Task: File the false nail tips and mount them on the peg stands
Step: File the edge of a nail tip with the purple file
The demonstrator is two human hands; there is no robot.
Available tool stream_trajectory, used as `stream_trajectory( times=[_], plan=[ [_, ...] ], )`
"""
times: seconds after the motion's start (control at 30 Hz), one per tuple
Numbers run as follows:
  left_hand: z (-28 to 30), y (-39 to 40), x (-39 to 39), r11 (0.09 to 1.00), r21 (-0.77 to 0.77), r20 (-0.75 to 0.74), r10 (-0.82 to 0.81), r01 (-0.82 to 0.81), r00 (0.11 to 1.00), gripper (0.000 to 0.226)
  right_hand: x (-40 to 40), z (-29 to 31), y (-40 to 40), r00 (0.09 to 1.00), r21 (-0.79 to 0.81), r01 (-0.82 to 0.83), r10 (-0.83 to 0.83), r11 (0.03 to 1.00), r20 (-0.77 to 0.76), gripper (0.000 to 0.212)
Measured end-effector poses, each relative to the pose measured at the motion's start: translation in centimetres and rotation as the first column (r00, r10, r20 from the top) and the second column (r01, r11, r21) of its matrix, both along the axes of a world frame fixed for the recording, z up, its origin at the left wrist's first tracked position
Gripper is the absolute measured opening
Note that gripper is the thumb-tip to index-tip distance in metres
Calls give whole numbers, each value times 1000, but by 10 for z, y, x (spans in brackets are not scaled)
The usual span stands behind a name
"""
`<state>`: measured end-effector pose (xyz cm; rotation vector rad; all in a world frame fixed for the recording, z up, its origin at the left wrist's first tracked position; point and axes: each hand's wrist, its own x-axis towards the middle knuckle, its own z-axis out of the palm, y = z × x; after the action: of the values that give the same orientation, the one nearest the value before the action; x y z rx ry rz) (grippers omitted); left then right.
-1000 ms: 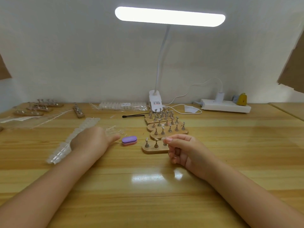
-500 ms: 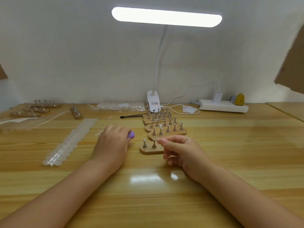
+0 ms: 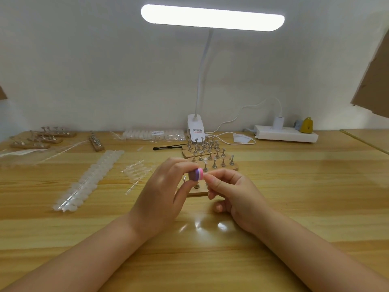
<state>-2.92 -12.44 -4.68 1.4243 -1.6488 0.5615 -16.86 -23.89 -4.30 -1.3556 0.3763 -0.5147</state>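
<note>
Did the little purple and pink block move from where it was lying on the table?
Yes. The purple and pink filing block left the wooden table; the left hand holds it up, nearer the wooden peg stands.

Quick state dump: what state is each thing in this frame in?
Desk lamp: on.
Left hand: gripping the purple-pink file block, raised off the table.
Right hand: pinching a small clear nail tip against the block.
Nearest peg stand: flat on the table, partly hidden by hands.
Charger: plugged into the power strip.
</note>
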Motion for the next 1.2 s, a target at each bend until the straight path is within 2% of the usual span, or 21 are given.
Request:
stream_trajectory(
  times=[0.13,0.33,0.4,0.5,0.6,0.77,0.87,0.93,1.1,1.2],
  plan=[
    [-1,1,0,1000,16,61,-24,23,998,23,0,-2,-2,1000,21,-15,15,1000,13,14],
    [0,2,-2,988,89,123,112,-123,986,22,1,-2,-4,998,162,-62,56,985,43,10],
    [-1,2,-2,983,102,89,146,-155,985,19,1,-2,-5,998,176,-47,41,983,40,12],
    [0,2,-3,995,44,20,89,-89,996,24,2,-4,-4,999,150,-39,35,988,29,16],
    [-1,0,-6,999,33,49,18,-20,999,25,2,-4,-3,998,125,-63,61,990,23,10],
    [-5,0,1,989,96,72,108,-114,992,24,1,-2,-3,997,158,-67,62,985,39,12],
    [-3,0,-1,998,41,30,55,-56,998,26,2,-3,-3,999,158,-44,40,986,29,17],
    [-4,-2,-5,998,40,91,37,-41,995,24,2,-3,-3,998,160,-50,45,986,33,13],
    [-4,-1,0,940,77,197,313,-333,929,29,1,-3,-6,998,168,-57,51,984,41,11],
    [-2,1,-2,952,-10,146,305,-307,941,27,2,-4,-6,999,158,-34,29,987,35,12]
  ],
)
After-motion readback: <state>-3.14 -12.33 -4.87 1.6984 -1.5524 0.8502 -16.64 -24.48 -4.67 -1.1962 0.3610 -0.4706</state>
